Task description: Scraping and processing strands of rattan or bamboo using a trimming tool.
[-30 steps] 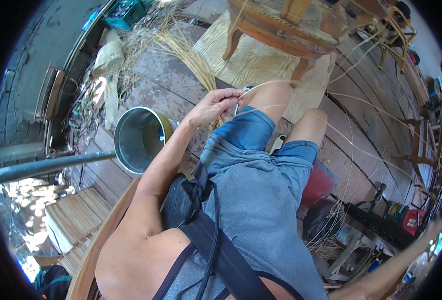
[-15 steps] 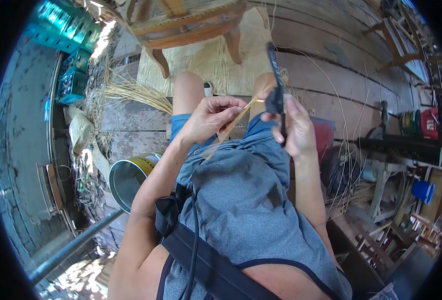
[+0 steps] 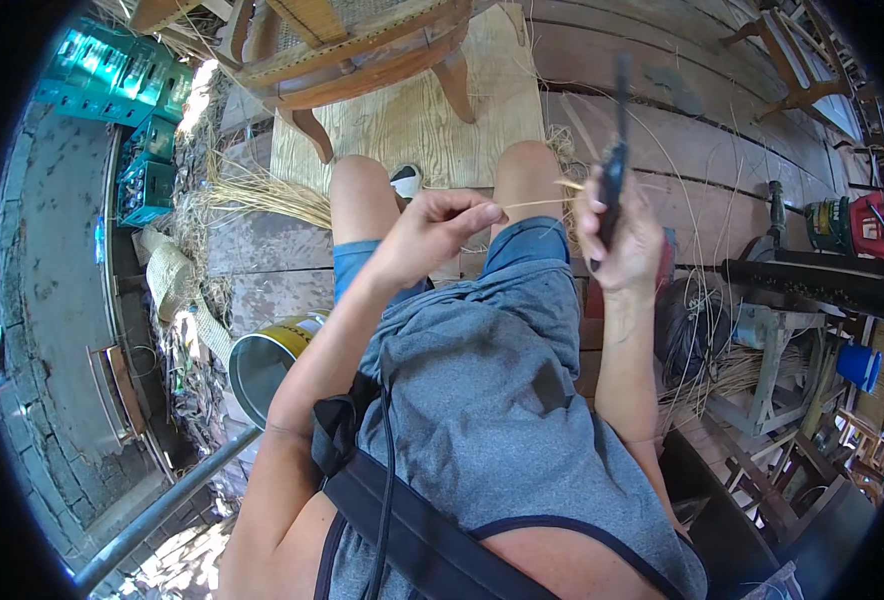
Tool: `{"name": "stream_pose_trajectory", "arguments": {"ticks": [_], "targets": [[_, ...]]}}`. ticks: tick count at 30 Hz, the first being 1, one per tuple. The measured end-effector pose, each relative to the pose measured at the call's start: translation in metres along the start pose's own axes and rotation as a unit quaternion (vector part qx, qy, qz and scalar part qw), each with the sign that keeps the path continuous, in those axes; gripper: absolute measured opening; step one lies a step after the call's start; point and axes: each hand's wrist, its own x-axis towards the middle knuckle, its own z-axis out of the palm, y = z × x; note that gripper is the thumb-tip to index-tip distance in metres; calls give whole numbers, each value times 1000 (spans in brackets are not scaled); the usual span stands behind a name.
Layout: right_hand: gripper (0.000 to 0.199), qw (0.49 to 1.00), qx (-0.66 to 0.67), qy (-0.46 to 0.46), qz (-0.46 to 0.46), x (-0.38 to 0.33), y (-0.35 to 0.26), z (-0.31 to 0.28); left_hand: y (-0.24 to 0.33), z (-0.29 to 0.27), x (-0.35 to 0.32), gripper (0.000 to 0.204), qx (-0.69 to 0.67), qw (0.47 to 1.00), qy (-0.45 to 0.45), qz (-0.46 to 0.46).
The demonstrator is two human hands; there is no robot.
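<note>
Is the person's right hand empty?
No, the right hand is closed around a dark, slim tool that points upward, while the left hand pinches a thin pale strand.

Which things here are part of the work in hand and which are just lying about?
In use:
left hand pinching a cane strand
right hand gripping a dark tool

Lying about:
metal bucket
green crates
wooden chair
loose straw
blue cup
</note>
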Motion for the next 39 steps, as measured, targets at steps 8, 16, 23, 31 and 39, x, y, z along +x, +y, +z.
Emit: {"name": "stream_pose_trajectory", "arguments": {"ticks": [8, 16, 23, 31, 39], "targets": [[36, 987, 68, -113, -96, 12, -30, -28, 28, -6, -19, 11, 75, 996, 18, 44], [30, 980, 72, -151, -111, 18, -37, -34, 27, -12, -25, 15, 133, 990, 40, 39], [31, 983, 78, -123, -108, 19, -45, -43, 16, -12, -25, 15, 122, 988, 40, 86], [32, 979, 71, -148, -125, 18, -63, -52, 29, -19, -32, 12, 59, 998, -8, 38], [32, 972, 62, -179, -141, 16, -81, -57, 32, -28, -42, 12, 85, 995, -29, 38]]}}
